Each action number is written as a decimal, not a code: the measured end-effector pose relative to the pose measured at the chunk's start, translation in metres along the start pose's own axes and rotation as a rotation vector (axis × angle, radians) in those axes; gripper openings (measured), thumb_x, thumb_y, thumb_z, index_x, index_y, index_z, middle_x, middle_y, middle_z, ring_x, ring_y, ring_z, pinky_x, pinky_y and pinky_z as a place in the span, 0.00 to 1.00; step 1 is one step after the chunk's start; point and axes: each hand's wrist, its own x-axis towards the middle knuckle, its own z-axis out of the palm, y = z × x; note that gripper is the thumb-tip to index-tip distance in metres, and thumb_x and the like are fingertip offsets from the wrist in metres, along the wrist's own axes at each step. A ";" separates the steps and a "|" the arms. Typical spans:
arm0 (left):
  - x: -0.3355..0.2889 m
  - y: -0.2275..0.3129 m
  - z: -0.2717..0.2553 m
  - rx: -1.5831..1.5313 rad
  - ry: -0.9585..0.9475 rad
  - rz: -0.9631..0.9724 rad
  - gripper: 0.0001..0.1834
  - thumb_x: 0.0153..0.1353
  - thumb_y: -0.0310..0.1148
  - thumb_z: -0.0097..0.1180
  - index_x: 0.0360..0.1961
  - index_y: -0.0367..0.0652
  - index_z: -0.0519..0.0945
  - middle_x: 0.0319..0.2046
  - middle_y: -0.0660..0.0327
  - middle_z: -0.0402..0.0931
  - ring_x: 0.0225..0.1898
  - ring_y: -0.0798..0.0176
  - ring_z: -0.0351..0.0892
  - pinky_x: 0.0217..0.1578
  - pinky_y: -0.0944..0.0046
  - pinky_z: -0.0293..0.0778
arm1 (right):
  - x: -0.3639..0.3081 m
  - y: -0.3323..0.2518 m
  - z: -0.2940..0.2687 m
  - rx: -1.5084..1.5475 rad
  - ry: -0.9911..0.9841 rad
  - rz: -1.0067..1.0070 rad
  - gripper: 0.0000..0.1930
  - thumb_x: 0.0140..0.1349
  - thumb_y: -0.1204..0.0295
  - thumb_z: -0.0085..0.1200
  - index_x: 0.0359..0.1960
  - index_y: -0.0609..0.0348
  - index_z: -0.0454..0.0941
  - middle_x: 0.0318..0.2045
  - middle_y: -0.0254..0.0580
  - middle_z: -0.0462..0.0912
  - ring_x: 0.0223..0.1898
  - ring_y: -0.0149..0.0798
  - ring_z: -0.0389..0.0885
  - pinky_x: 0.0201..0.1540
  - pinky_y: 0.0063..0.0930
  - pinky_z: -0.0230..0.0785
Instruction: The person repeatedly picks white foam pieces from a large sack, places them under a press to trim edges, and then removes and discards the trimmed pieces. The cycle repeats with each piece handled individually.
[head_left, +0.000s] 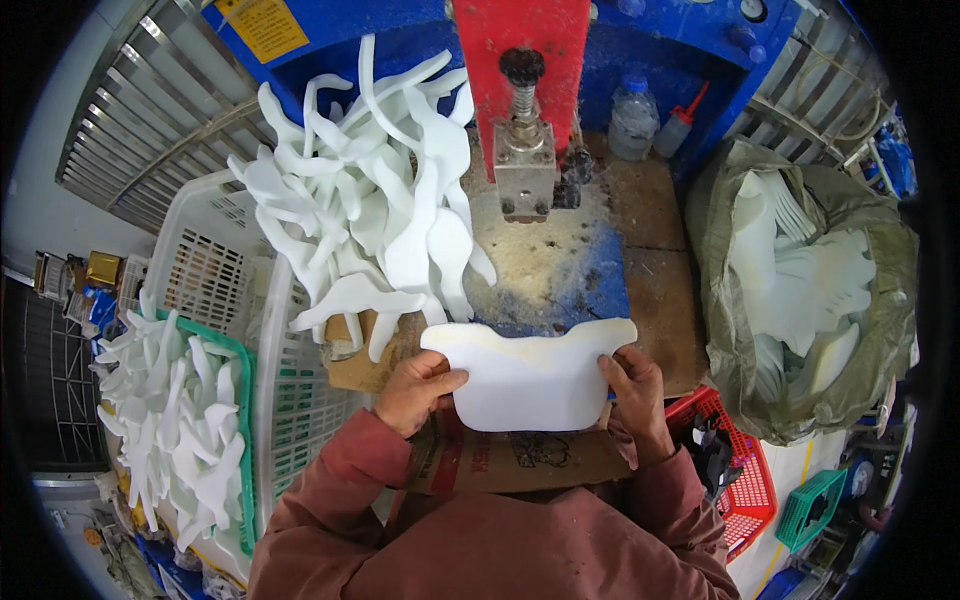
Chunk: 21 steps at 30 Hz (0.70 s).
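Between my two hands I hold a white foam sheet (530,380), wide at its far edge, with flared corners and a rounded near side. My left hand (418,388) pinches its left edge, thumb on top. At the right edge my right hand (634,390) grips it the same way. The sheet is level over the front of the machine bed, and its far edge meets the blue plate (590,270). Beyond it stands a red machine arm (525,110) with a metal head (524,170) above the dusty plate. Curved white foam pieces (370,190) lie heaped to the left.
White plastic crates (205,230) and a green-rimmed crate (245,430) of foam strips stand left. At right sits an olive sack (715,300) of foam sheets, with a red basket (760,490) below. A plastic bottle (634,120) and a red-tipped squeeze bottle (676,130) are behind.
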 end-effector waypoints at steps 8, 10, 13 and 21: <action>-0.043 0.056 -0.032 0.566 0.271 0.073 0.18 0.71 0.31 0.60 0.59 0.40 0.81 0.45 0.59 0.86 0.39 0.69 0.85 0.36 0.68 0.81 | -0.001 -0.007 0.006 -0.787 0.212 -0.318 0.11 0.63 0.69 0.66 0.32 0.65 0.81 0.22 0.53 0.80 0.21 0.49 0.79 0.27 0.38 0.70; -0.042 0.068 -0.035 0.858 0.439 0.368 0.18 0.66 0.29 0.63 0.57 0.44 0.83 0.48 0.55 0.84 0.40 0.64 0.86 0.37 0.65 0.81 | -0.005 -0.015 0.001 -0.823 0.236 -0.289 0.11 0.63 0.69 0.66 0.32 0.65 0.81 0.22 0.52 0.80 0.22 0.49 0.79 0.28 0.38 0.71; -0.022 0.067 -0.029 1.291 0.638 0.781 0.23 0.59 0.27 0.67 0.57 0.48 0.83 0.55 0.55 0.79 0.46 0.58 0.84 0.42 0.61 0.80 | -0.005 -0.022 -0.003 -0.776 0.186 -0.299 0.08 0.63 0.72 0.64 0.34 0.65 0.83 0.25 0.54 0.81 0.24 0.50 0.80 0.30 0.39 0.71; 0.023 0.060 -0.028 0.810 0.571 0.956 0.19 0.56 0.29 0.71 0.51 0.49 0.86 0.50 0.61 0.81 0.37 0.58 0.84 0.38 0.59 0.82 | -0.007 -0.033 0.001 -0.725 0.059 -0.305 0.05 0.64 0.75 0.62 0.38 0.65 0.83 0.27 0.52 0.82 0.27 0.44 0.83 0.32 0.34 0.73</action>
